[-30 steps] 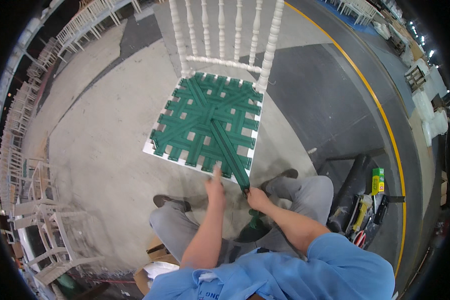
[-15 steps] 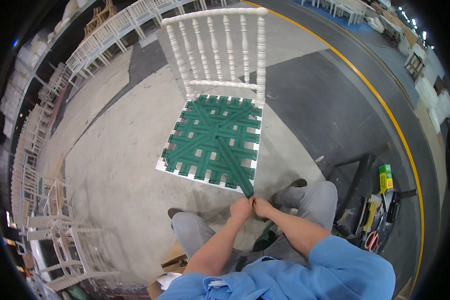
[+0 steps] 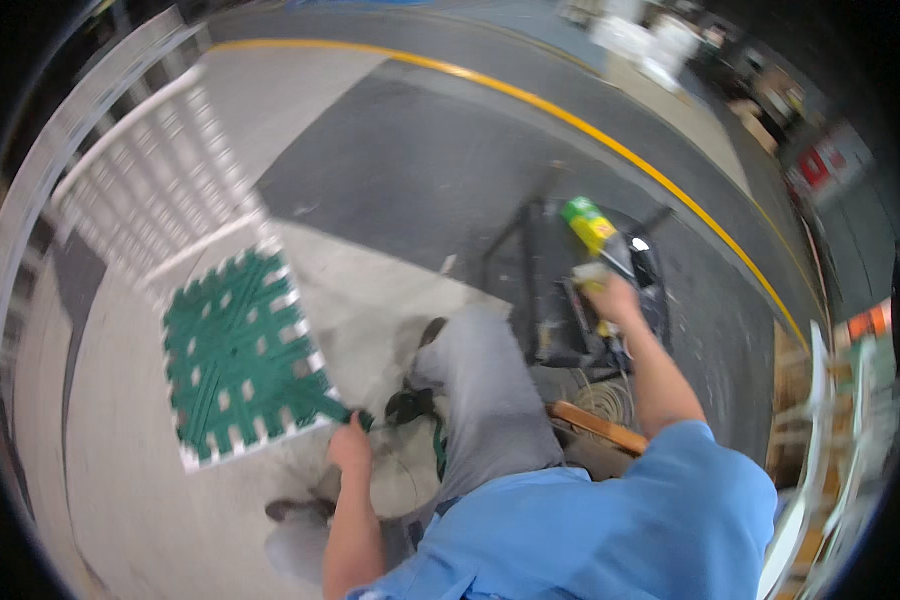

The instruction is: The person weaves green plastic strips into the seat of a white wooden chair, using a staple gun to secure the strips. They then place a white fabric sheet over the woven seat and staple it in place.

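My left hand (image 3: 350,447) is closed on a green webbing strap (image 3: 332,408) at the near right corner of a white chair (image 3: 317,365). The strap runs from the chair's woven green seat, and its loose end hangs past my fingers. Away to the right, my right hand (image 3: 615,298) is down among tools on a black seat (image 3: 558,305). Its fingers look wrapped round something with pale yellow parts, which motion blur keeps me from naming. Beyond that hand lies a green and yellow box (image 3: 588,225).
A wooden bar (image 3: 600,428) and a coil of pale cord (image 3: 602,398) are near my right forearm. My grey-trousered knee (image 3: 485,370) stands between chair and tools. A yellow floor line (image 3: 570,118) curves behind. Stacked pale furniture (image 3: 820,450) is at far right.
My view has swung right, so the chair now appears farther left. My right hand has left the strap and reached over to the tools. My left hand still holds the strap.
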Demonstrator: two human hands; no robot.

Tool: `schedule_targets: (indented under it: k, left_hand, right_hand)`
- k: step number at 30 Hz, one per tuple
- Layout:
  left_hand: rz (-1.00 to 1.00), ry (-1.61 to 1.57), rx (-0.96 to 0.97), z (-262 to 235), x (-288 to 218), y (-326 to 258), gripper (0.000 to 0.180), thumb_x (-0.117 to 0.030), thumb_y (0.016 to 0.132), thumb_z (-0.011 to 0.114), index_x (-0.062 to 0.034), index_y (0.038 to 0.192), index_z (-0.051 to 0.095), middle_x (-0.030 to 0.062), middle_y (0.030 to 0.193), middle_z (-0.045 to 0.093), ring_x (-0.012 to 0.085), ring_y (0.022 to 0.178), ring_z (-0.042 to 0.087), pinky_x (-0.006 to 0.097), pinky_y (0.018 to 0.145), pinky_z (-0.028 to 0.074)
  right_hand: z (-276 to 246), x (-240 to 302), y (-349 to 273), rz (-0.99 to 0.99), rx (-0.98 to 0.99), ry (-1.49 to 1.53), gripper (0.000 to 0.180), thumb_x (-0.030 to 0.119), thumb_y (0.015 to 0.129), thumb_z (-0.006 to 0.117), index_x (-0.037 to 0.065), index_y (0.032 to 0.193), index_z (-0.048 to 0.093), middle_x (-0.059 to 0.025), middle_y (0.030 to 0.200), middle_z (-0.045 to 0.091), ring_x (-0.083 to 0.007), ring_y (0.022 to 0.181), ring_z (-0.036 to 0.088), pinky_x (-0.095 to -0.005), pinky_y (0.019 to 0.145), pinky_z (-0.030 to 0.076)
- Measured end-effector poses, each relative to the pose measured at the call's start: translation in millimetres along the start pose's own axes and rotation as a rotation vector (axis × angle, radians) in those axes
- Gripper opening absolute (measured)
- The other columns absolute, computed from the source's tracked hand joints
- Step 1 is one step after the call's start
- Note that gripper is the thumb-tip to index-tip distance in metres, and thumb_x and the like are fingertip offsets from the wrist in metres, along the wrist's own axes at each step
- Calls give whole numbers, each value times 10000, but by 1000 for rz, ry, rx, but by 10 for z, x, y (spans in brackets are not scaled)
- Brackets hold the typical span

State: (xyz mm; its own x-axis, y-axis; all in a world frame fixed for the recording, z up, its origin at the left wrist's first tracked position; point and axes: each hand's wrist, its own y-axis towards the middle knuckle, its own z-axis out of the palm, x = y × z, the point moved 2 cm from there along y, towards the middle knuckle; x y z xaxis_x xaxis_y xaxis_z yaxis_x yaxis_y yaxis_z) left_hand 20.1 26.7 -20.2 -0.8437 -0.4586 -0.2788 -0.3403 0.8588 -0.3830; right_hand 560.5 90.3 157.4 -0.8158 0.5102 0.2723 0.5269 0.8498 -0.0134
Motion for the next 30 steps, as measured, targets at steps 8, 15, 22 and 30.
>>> schedule_targets:
  k: [8, 15, 22, 30]
  left_hand:
    - [30, -27, 7, -26, 123, 68, 557, -508, 1104, 456, -81, 1000, 799, 187, 940, 789, 397, 942, 764, 625, 1078, 458]
    - [52, -75, -20, 79, 114, 62, 509, -489, 1099, 480, -100, 1003, 795, 158, 927, 796, 355, 917, 770, 635, 1078, 441]
    - [95, -103, -39, 73, 94, 82, 505, -467, 1108, 472, -89, 998, 787, 166, 945, 796, 346, 923, 770, 642, 1113, 402]
    - [105, -170, -53, 55, 125, 63, 526, -498, 1097, 485, -84, 999, 793, 176, 962, 792, 348, 929, 766, 616, 1108, 423]
  right_hand:
    - [568, -584, 434, 293, 410, 222, 349, 52, 764, 839, -16, 1095, 755, -69, 930, 734, -208, 772, 686, -377, 700, 532]
    - [79, 495, 100, -236, 356, 573, 521, 20, 803, 778, 14, 1302, 627, -57, 1098, 709, -203, 964, 676, -366, 859, 537]
    - [163, 2557, -821, -324, 847, 561, 392, 328, 949, 814, 28, 1188, 731, -53, 1075, 756, -169, 964, 666, -352, 882, 518]
    - [1388, 3779, -1886, -376, 1223, 488, 314, 239, 1019, 731, 14, 1223, 651, -71, 984, 715, -157, 634, 644, -307, 566, 514]
